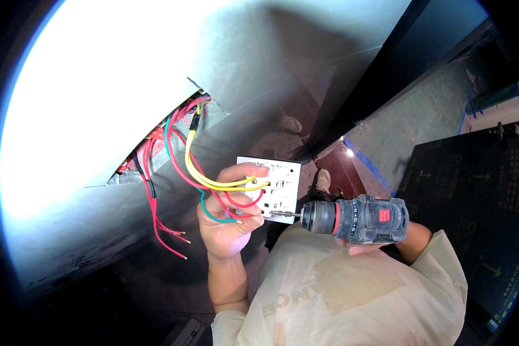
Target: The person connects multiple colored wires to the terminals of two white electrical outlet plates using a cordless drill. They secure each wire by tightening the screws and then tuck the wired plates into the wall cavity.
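Note:
My left hand [228, 230] grips a white switch or socket plate [282, 170] from its left side, seen from the back with its terminals up. Yellow wires [213, 182], red wires [242, 203] and a green wire [216, 218] curve from a cut opening [184, 118] in the wall to the plate. Loose red wires [153, 207] dangle beside them. My right hand [360, 247] is wrapped round a black cordless drill [380, 219], largely hidden under it. The drill's bit [285, 213] lies horizontal, its tip at a lower terminal of the plate near my left thumb.
A pale wall [98, 69] fills the upper left. A dark vertical panel [386, 69] rises beyond it. A black printed board [473, 190] is at the right. My feet [323, 179] show on the floor beneath, with blue tape [363, 161] alongside.

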Available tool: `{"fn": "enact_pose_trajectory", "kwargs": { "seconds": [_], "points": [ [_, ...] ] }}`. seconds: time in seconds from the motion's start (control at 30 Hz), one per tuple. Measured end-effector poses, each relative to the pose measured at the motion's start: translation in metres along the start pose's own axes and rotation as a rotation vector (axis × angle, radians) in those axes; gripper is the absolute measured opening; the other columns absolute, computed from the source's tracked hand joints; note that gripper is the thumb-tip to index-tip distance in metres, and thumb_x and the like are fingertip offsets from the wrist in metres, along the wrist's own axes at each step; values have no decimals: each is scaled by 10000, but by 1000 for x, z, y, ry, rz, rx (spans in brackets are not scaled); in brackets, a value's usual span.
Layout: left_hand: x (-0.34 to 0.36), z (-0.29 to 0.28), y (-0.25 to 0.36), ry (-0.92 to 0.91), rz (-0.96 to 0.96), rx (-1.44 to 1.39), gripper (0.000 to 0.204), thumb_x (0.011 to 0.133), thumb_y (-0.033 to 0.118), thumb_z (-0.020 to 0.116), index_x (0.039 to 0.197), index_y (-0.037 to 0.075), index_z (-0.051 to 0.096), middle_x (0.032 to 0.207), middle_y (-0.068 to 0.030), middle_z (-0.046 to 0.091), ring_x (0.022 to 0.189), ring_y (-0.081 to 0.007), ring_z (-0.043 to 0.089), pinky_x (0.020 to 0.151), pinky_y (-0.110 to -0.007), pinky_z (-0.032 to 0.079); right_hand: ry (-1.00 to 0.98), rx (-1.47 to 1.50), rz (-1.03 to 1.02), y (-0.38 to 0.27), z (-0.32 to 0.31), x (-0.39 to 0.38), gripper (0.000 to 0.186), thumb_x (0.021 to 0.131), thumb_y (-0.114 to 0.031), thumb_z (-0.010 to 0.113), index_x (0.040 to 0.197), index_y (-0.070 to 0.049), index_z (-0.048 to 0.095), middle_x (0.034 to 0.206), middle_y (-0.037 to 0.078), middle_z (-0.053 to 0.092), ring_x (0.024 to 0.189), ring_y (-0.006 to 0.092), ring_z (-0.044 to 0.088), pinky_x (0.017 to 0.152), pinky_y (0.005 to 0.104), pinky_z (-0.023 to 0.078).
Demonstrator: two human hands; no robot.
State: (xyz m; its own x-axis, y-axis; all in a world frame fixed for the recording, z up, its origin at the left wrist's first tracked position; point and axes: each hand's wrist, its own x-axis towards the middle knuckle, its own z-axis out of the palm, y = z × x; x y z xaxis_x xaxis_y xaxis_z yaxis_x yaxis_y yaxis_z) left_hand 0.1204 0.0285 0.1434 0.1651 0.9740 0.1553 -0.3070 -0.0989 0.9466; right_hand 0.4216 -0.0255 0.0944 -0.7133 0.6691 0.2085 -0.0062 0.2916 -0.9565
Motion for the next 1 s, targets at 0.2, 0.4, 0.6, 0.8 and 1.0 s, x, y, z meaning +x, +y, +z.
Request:
{"fn": "enact_pose_trajectory", "kwargs": {
  "seconds": [0.2, 0.4, 0.6, 0.8, 1.0],
  "points": [
    [-2, -1, 5, -5, -34, 7, 186, 754, 53, 823, 854, -22, 685, 1315, -300, 607, 1149, -317, 617, 992, -444, 472, 11, -115, -51, -3, 4, 1, 217, 861, -284, 812, 968, -137, 693, 960, 26, 688, 895, 263, 670, 800, 418, 526],
    [1, -5, -1, -99, 18, -94, 181, 767, 49, 815, 857, -28, 678, 1334, -304, 597, 1170, -321, 613, 1007, -452, 472, 53, -164, -92, 2, 10, -2, 261, 830, -273, 846, 968, -126, 680, 961, 36, 676, 888, 282, 657, 773, 424, 517],
    [-2, -6, 0, -106, 60, -45, 148, 773, 24, 793, 855, -27, 680, 1339, -309, 599, 1191, -332, 608, 1024, -468, 467, 77, -216, -155, -1, 9, 4, 274, 821, -244, 860, 992, -120, 686, 944, 25, 691, 863, 264, 675, 768, 401, 533],
    [-5, -7, -2, -100, 41, -15, 198, 793, 69, 815, 888, -18, 664, 1341, -324, 587, 1190, -351, 619, 1004, -482, 499, 89, -57, -85, 4, 14, 1, 251, 845, -245, 840, 1005, -124, 690, 927, -12, 722, 845, 195, 713, 776, 342, 568],
    [-9, -4, 2, -58, -5, 51, 223, 813, 105, 824, 866, -10, 640, 1345, -322, 585, 1177, -348, 627, 996, -473, 508, 64, -115, -133, 2, 10, 8, 249, 821, -207, 854, 975, -105, 687, 919, 15, 705, 821, 218, 693, 750, 357, 556]
  ]
}}
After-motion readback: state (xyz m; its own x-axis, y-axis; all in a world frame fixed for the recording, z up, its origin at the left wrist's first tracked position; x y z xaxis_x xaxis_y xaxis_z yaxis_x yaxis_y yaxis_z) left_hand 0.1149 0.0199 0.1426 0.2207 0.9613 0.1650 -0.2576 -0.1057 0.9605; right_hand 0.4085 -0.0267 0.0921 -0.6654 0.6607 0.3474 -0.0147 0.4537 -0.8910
